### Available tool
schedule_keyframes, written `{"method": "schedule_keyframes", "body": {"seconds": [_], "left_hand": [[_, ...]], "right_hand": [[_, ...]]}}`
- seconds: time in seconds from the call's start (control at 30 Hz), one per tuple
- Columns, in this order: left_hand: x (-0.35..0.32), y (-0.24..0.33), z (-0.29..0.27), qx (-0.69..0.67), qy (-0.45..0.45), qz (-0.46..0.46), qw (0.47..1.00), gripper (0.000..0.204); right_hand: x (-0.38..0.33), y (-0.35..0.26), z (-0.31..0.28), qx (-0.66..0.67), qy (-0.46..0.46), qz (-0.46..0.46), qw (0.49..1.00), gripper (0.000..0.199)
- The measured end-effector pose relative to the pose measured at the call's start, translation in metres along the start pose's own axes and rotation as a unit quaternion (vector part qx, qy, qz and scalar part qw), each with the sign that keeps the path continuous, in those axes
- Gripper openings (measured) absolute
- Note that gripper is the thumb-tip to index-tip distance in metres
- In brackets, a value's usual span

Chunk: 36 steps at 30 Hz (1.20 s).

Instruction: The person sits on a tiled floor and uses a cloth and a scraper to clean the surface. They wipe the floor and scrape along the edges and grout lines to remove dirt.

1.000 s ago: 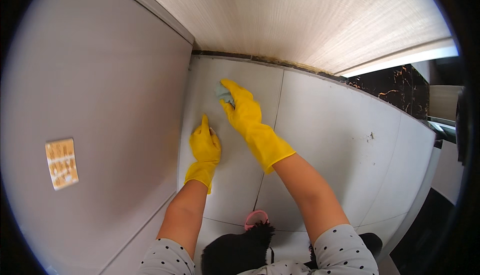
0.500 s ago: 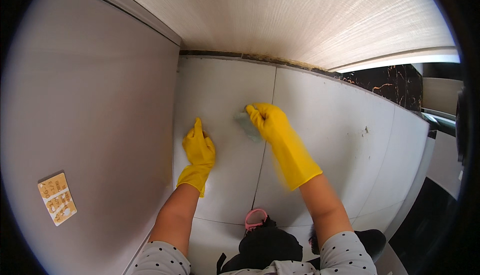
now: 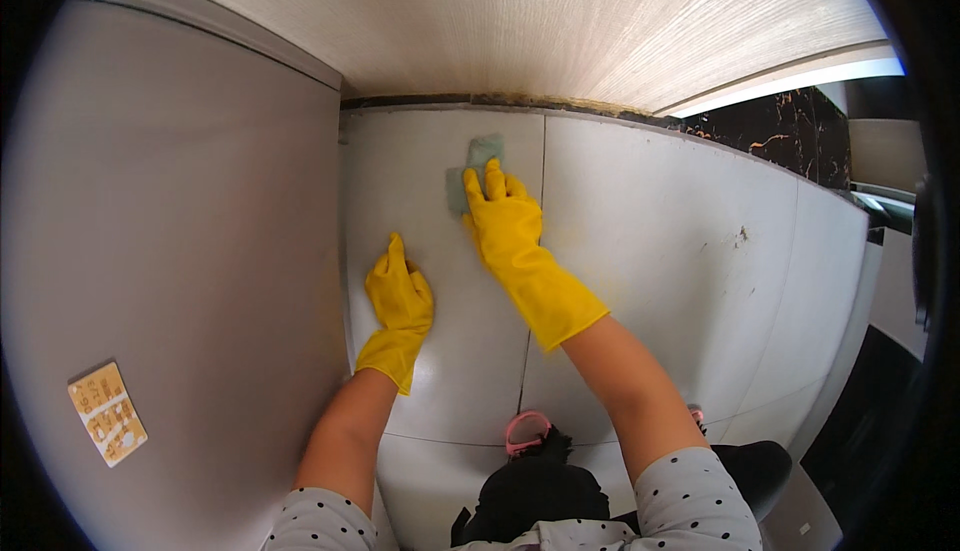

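Both my hands wear long yellow rubber gloves. My right hand (image 3: 505,213) presses a thin grey-green cloth (image 3: 485,149) against the pale floor tiles (image 3: 640,251), fingertips on top of it. Two corners of the cloth show ahead of and left of the fingers; the rest lies hidden under the glove. My left hand (image 3: 400,296) rests on the floor beside the grey panel, fingers mostly curled and one pointing forward. Nothing shows in it.
A tall grey panel (image 3: 190,231) with a yellow-and-white label (image 3: 108,413) stands at left. Ahead, a wood-grain panel (image 3: 560,31) meets the floor above a dark, worn edge. Small dark debris (image 3: 741,237) lies at right. A pink-strapped shoe (image 3: 528,431) is near me.
My right hand has moved forward and slightly left with the cloth, which now lies flatter and nearer the wood-grain panel. My left hand has stayed in place.
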<state>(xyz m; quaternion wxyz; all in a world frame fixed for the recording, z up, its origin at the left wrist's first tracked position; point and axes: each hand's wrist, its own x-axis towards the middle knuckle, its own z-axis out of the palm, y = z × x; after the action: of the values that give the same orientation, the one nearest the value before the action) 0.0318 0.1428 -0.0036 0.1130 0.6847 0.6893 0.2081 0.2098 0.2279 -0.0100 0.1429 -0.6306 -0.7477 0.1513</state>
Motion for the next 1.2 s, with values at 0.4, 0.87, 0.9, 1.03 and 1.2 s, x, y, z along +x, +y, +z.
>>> {"method": "schedule_keyframes", "body": {"seconds": [0.4,0.87,0.9,1.03,1.2], "left_hand": [[0.004,0.003,0.003,-0.007,0.005,0.012,1.000,0.054],[-0.003,-0.009,0.019,-0.029,-0.035,-0.006,0.999,0.053],[-0.004,-0.013,0.019,-0.029,-0.036,-0.010,0.999,0.053],[-0.007,-0.020,0.014,-0.007,-0.033,-0.011,0.999,0.052],[-0.008,-0.019,0.009,-0.006,-0.024,-0.016,1.000,0.053]], "right_hand": [[0.125,-0.094,0.036,0.317,0.069,-0.111,0.939,0.043],[0.153,-0.127,0.067,0.108,0.009,-0.012,0.994,0.041],[0.156,-0.130,0.065,0.096,-0.036,-0.007,0.995,0.040],[0.160,-0.134,0.054,0.166,-0.094,0.048,0.980,0.039],[0.142,-0.135,0.053,0.217,-0.083,0.020,0.973,0.035]]}}
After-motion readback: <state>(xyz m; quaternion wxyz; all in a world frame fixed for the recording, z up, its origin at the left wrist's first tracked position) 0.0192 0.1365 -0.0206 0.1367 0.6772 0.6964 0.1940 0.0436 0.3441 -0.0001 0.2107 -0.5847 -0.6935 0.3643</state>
